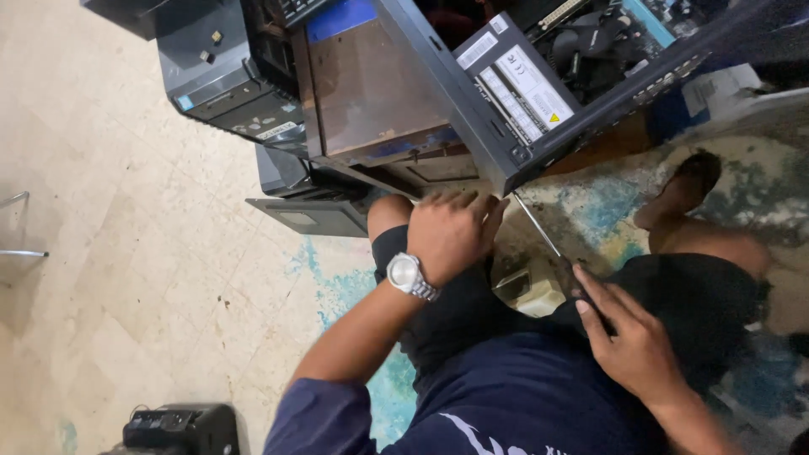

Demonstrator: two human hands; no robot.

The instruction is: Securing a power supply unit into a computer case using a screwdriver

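A computer case (506,93) is gripped by the left hand (451,232), a screwdriver (539,236) by the right hand (628,341), above a worn, paint-stained floor (126,253).

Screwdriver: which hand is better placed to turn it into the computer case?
Probably the right hand: it holds the handle of the screwdriver, whose thin shaft points at the lower corner of the black computer case. The left hand rests near that corner, so it looks better suited to steadying.
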